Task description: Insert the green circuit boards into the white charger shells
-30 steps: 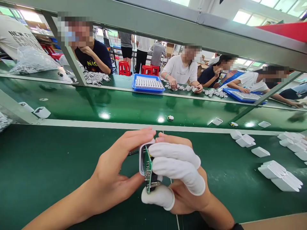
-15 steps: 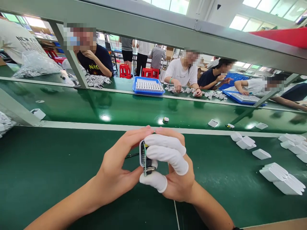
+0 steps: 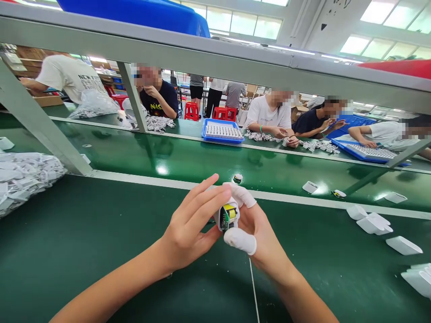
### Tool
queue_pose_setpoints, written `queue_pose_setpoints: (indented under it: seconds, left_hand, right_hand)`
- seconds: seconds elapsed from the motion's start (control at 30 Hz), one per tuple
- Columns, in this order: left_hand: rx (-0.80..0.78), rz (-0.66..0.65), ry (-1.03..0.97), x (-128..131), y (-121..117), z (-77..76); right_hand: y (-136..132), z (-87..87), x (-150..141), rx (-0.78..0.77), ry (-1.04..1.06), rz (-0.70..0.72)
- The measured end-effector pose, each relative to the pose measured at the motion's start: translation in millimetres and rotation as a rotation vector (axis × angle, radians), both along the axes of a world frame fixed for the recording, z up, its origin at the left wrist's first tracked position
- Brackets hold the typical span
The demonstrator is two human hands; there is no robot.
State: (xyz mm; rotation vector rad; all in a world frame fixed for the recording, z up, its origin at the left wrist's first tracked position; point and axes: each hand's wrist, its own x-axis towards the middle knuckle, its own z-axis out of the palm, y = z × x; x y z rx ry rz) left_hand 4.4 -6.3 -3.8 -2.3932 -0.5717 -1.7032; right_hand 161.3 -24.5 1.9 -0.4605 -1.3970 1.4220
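Both hands meet over the green bench mat (image 3: 84, 251). My right hand (image 3: 252, 224), with white finger cots on thumb and fingers, grips a small white charger housing (image 3: 228, 217) that has a green circuit board with a yellow part inside. My left hand (image 3: 191, 224) is bare and presses its fingers against the left side and top of the same housing. The housing's open end faces me.
Several white plastic housings (image 3: 372, 223) lie on the mat at the right. A heap of white parts (image 3: 23, 175) sits at the left. A glossy green conveyor (image 3: 168, 157) carries a few white pieces (image 3: 309, 187). Beyond it, several people work beside blue trays (image 3: 222, 131).
The hands turned the housing so its open end with the board faces me, and they moved slightly right and away. The view swung left and up.
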Motion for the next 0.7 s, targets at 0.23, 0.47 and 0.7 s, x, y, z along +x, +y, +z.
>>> queue_pose_setpoints:
  seconds: [0.23,0.47,0.7]
  left_hand:
    - [-0.028,0.065,-0.011,1.8,-2.0,-5.4]
    - [-0.191,0.068,-0.222,3.6,-2.2,-16.7]
    - [-0.201,0.053,-0.324,15.8,-4.3,-31.3]
  right_hand:
    - [6.5,-8.1,-2.5,0.080,-0.090,-0.150]
    - [-3.8,-12.2,-0.2,0.686,-0.391,-0.628]
    - [3.0,-18.3,-15.8,0.968,-0.378,-0.752]
